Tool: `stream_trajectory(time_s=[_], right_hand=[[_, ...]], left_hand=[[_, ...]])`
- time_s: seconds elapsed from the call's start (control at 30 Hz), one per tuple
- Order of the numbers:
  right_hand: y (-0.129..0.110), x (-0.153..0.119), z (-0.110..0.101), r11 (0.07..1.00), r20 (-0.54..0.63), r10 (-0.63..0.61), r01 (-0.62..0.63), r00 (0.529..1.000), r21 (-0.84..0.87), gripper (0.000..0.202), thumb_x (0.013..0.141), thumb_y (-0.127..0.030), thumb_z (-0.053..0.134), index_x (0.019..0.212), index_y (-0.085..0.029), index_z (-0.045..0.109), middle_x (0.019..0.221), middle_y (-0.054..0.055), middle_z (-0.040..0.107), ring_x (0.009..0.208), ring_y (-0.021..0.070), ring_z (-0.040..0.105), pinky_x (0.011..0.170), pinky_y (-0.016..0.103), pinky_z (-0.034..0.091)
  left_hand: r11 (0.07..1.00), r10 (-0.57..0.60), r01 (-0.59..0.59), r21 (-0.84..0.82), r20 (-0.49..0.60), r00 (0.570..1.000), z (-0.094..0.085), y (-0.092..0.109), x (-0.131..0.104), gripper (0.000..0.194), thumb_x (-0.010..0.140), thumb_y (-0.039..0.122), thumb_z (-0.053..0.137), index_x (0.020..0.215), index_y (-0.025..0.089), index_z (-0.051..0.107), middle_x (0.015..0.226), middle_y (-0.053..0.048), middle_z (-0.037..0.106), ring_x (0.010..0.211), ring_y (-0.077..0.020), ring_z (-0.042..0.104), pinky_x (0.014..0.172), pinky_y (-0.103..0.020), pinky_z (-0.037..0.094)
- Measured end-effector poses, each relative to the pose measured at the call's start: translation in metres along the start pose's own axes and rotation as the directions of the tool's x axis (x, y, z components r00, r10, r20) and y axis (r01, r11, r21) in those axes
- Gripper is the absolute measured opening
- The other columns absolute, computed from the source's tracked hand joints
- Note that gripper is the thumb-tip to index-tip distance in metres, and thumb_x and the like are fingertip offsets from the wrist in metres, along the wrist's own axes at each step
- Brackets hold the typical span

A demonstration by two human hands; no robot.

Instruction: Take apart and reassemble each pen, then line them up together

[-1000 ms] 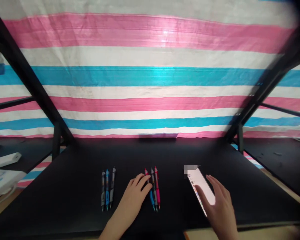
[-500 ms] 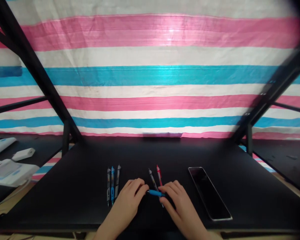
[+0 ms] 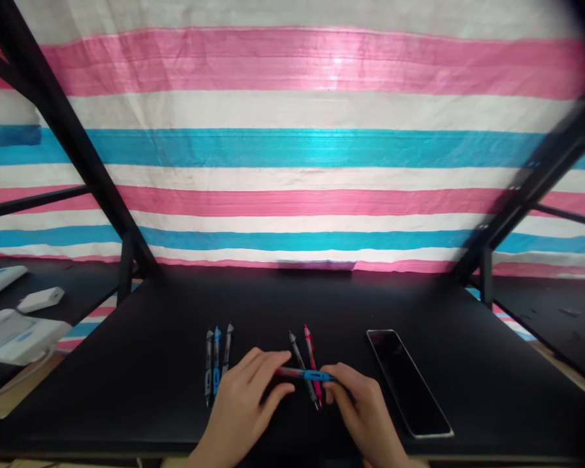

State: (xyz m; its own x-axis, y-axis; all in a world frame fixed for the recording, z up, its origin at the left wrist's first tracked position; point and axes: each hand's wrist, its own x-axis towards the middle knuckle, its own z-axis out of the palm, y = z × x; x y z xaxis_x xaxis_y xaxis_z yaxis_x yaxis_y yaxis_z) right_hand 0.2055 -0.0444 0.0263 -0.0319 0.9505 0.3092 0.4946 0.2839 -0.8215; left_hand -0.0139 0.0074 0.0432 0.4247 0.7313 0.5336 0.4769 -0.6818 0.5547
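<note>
My right hand (image 3: 358, 396) pinches the right end of a blue pen (image 3: 314, 375), which lies level between my hands. The pen's left end reaches my left hand (image 3: 248, 396), whose thumb and fingers are apart around it. Below the held pen, a grey pen (image 3: 297, 351) and a red pen (image 3: 310, 344) lie on the black table (image 3: 292, 302). By my left wrist are a dark grey pen (image 3: 208, 364), another blue pen (image 3: 217, 357) and a third, grey one (image 3: 228, 341), side by side.
A black phone (image 3: 409, 383) lies right of my right hand. White devices (image 3: 24, 338) and a white adapter (image 3: 41, 299) sit at the far left. Black metal bars (image 3: 102, 188) slant up at both sides, before a striped sheet (image 3: 292, 149).
My left thumb and fingers have spread apart, and more of the pen shows between my hands. My right hand has shifted slightly right with its fingers curled at the pen's end.
</note>
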Motion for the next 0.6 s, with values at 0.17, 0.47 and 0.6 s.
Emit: stream_trajectory(time_s=[0.17,0.47,0.6], right_hand=[[0.003,-0.004,0.002,0.975,0.043,0.141,-0.147,0.989,0.170,0.028,0.100,-0.035,0.053,0.084,-0.020,0.070,0.068,0.001,0.066,0.064,0.0168,0.062,0.063,0.024,0.045],[0.009,-0.003,0.026,0.925,-0.056,0.252,-0.224,0.966,0.308,0.038,0.095,-0.049,0.058,0.077,-0.018,0.070,0.065,0.002,0.066,0.061,0.0164,0.059,0.059,0.024,0.046],[0.011,-0.002,0.027,0.901,-0.115,0.281,-0.221,0.953,0.373,0.029,0.086,-0.046,0.073,0.091,-0.018,0.076,0.083,0.007,0.075,0.074,0.0218,0.069,0.067,0.027,0.054]], left_hand=[[0.674,-0.540,0.421,-0.607,-0.016,0.842,0.011,-0.007,-0.010,0.012,0.078,0.028,0.076,0.088,0.022,0.075,0.085,-0.007,0.079,0.066,-0.0200,0.071,0.060,-0.027,0.058],[0.368,-0.795,0.392,-0.843,-0.066,0.603,0.039,-0.010,-0.022,0.024,0.059,0.035,0.090,0.070,0.018,0.076,0.073,-0.007,0.077,0.060,-0.0152,0.065,0.061,-0.023,0.054],[0.294,-0.849,0.373,-0.880,-0.061,0.525,0.040,-0.007,-0.019,0.035,0.051,0.041,0.094,0.067,0.016,0.075,0.066,-0.006,0.075,0.056,-0.0135,0.061,0.057,-0.022,0.051]])
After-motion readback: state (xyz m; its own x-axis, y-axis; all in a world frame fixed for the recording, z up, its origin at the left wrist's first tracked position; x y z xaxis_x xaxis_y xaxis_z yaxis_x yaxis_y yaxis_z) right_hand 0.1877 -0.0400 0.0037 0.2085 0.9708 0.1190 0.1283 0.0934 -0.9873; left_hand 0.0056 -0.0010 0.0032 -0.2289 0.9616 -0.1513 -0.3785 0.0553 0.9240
